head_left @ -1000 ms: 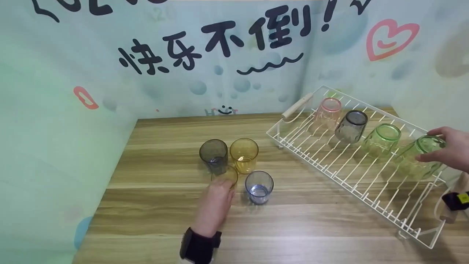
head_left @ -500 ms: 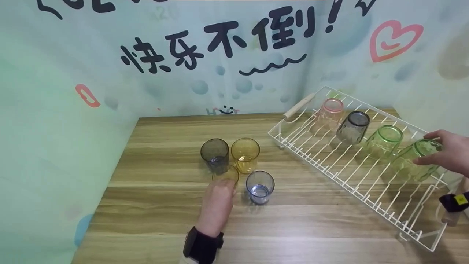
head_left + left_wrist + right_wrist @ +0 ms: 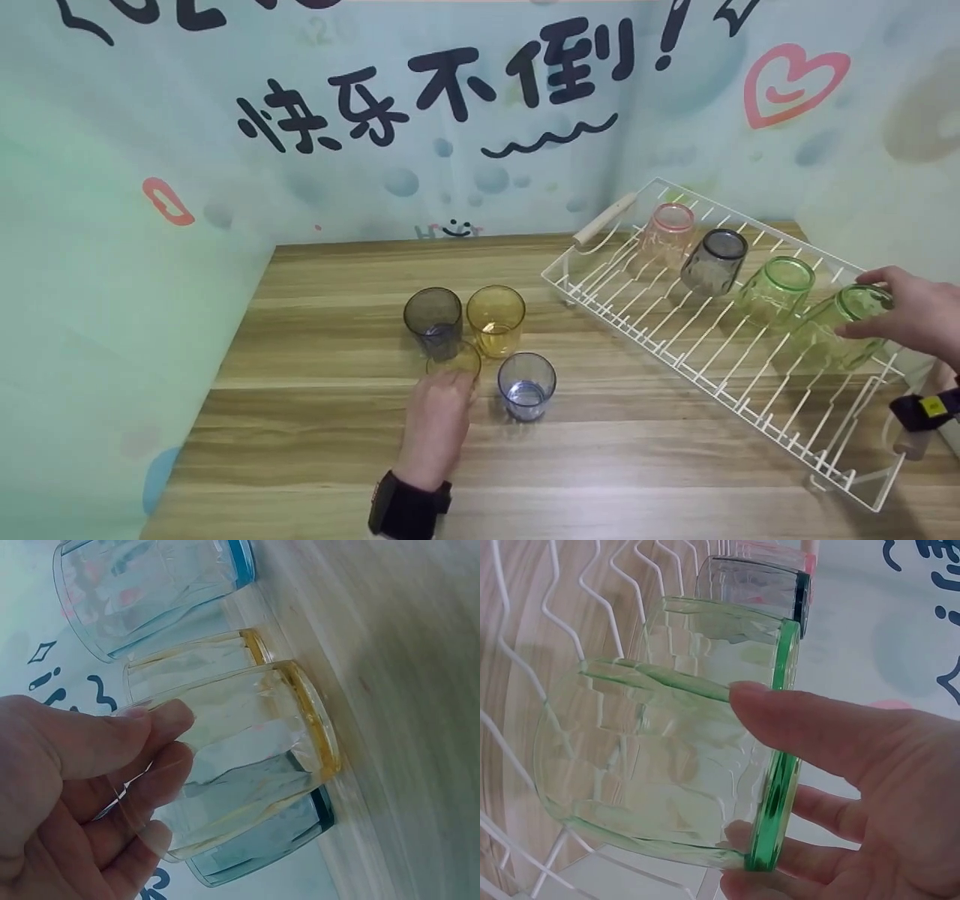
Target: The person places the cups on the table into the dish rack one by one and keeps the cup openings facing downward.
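Note:
My left hand point(image 3: 436, 427) pinches the near rim of an upright yellow glass point(image 3: 455, 361) on the wooden table; in the left wrist view, thumb and fingers hold the rim of this pale yellow glass point(image 3: 240, 720). Close around it stand a dark grey glass point(image 3: 433, 319), another yellow glass point(image 3: 496, 319) and a bluish glass point(image 3: 526, 386), all mouth up. On the right, my right hand point(image 3: 911, 311) grips an upside-down green glass point(image 3: 829, 337) near its base. The right wrist view shows thumb and fingers on opposite sides of that green glass point(image 3: 660, 765), its mouth toward the wires.
The white wire rack point(image 3: 679, 364) stands slanted across the table's right side, with wooden handles point(image 3: 604, 219) at its ends. Inverted on it, in a row, are a pink glass point(image 3: 666, 234), a grey glass point(image 3: 714, 262) and another green glass point(image 3: 776, 292). A printed cloth point(image 3: 360, 180) hangs behind.
The right hand has shifted slightly left with the green glass, nearer to the neighbouring green one. The left hand keeps its pinch on the yellow glass, which has stayed in place.

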